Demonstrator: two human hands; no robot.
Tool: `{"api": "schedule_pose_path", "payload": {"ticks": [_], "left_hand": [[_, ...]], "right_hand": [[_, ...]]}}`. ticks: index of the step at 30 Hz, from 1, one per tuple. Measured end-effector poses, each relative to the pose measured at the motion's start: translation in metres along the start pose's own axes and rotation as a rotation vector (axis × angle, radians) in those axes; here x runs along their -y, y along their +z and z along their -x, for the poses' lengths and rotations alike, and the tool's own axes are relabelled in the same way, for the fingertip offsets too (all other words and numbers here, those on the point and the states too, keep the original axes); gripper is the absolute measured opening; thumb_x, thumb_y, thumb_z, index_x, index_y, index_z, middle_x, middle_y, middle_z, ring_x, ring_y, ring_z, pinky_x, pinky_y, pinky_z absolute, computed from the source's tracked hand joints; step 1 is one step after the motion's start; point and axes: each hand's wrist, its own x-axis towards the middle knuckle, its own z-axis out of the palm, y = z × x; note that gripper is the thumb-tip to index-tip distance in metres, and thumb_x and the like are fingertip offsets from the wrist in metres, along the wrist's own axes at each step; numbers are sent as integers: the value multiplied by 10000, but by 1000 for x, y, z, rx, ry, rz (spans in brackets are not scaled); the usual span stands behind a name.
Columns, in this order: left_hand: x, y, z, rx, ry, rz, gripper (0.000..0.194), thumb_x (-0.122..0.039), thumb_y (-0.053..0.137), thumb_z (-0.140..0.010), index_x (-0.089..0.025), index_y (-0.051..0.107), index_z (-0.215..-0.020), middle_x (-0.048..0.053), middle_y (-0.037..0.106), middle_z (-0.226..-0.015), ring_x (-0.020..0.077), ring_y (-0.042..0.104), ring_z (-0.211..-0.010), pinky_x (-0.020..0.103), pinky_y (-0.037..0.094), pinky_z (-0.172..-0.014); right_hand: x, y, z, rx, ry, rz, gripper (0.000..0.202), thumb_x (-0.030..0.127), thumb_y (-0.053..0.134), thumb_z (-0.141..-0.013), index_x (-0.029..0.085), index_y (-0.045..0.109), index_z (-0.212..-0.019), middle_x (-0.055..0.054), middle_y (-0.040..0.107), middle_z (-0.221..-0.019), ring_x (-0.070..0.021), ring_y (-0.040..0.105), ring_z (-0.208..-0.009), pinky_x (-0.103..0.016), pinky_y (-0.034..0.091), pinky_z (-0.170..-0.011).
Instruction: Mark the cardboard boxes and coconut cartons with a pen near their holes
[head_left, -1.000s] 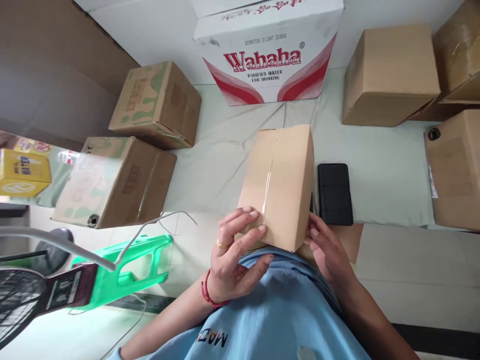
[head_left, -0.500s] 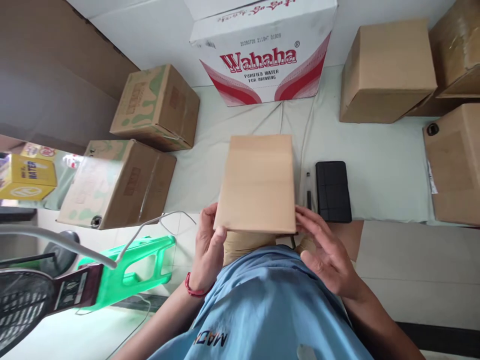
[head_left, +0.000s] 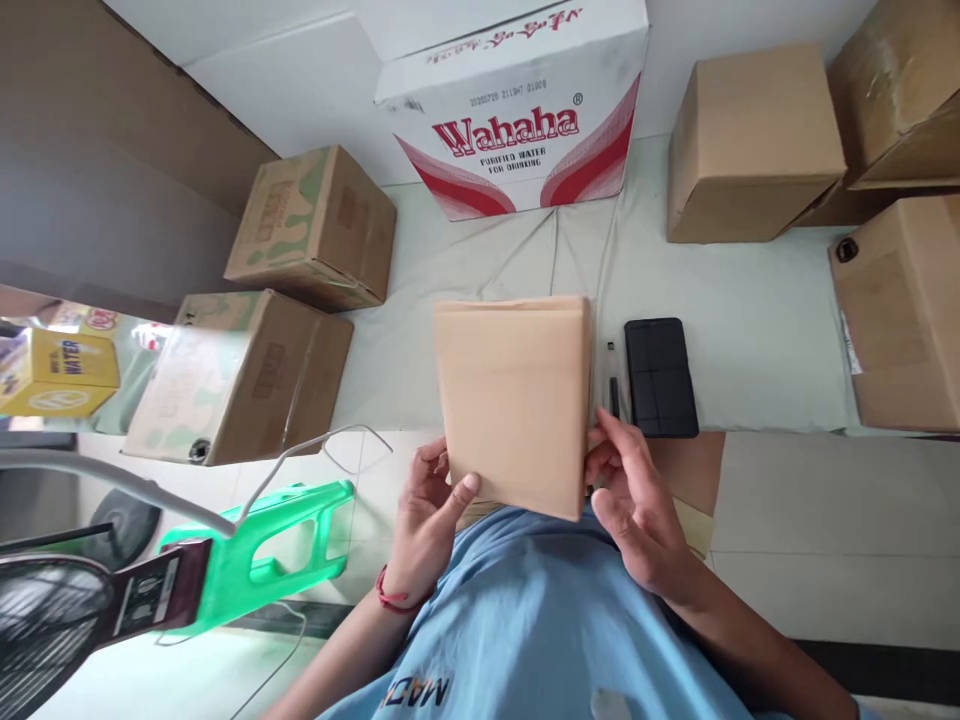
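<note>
A plain brown cardboard box [head_left: 516,400] is tilted up in front of my blue shirt, at the near edge of the cloth-covered table. My left hand [head_left: 435,505] grips its lower left corner, thumb on the face and fingers round the left side. At the lower right edge, my right hand [head_left: 634,495] has its fingertips by the box's side, with the thumb held apart; whether they touch is hard to tell. Just right of the box lie a dark pen [head_left: 613,395] and a black phone [head_left: 661,378].
A white and red Wahaha carton [head_left: 517,140] stands at the back. Brown cartons line the left [head_left: 255,370] and right [head_left: 757,150] sides. Lower left are a green plastic stool [head_left: 300,540], a grey bent tube [head_left: 135,488] and a black mesh racket-like object [head_left: 52,630].
The box has tipped and come nearer to my body, and an edge fold now shows along its top. Both hands have shifted with it, the right one curling its fingers slightly more.
</note>
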Motion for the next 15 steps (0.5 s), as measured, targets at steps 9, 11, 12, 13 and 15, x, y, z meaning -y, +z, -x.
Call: {"api": "schedule_pose_path", "payload": {"ticks": [9, 11, 12, 13, 15], "left_hand": [[26, -20, 6, 209, 316, -84, 436, -143, 864, -893, -347, 734, -1256, 40, 695, -1305, 158, 706, -1126, 239, 639, -903], [24, -24, 8, 212, 274, -67, 399, -153, 872, -883, -336, 740, -1213, 33, 692, -1216, 159, 698, -1069, 254, 638, -898], [22, -25, 9, 197, 246, -63, 381, -167, 889, -867, -324, 745, -1183, 33, 688, -1180, 162, 692, -1041, 260, 635, -890], [19, -26, 10, 175, 212, -61, 372, -183, 910, -846, -311, 750, -1156, 36, 687, -1158, 168, 687, -1017, 266, 630, -878], [12, -25, 12, 135, 145, -52, 370, -224, 945, -810, -294, 761, -1123, 49, 693, -1157, 182, 684, -988, 275, 620, -854]], "right_hand": [[-23, -2, 34, 9, 129, -163, 765, 754, 587, -1008, 396, 428, -1665, -48, 518, -1113, -191, 530, -862, -338, 532, -719], [-26, -2, 39, 42, 62, -102, 775, 748, 589, -1010, 390, 407, -1673, -39, 509, -1084, -188, 528, -847, -338, 523, -710], [-27, -1, 40, 56, 34, -76, 784, 742, 584, -1016, 381, 388, -1683, -36, 506, -1073, -187, 531, -845, -340, 523, -713], [-28, -1, 41, 66, 14, -53, 795, 734, 583, -1020, 371, 368, -1694, -33, 506, -1064, -186, 536, -845, -342, 525, -718], [-29, 0, 39, 77, -14, -21, 809, 706, 602, -1020, 353, 352, -1704, -28, 514, -1050, -186, 545, -848, -342, 534, -726]]}}
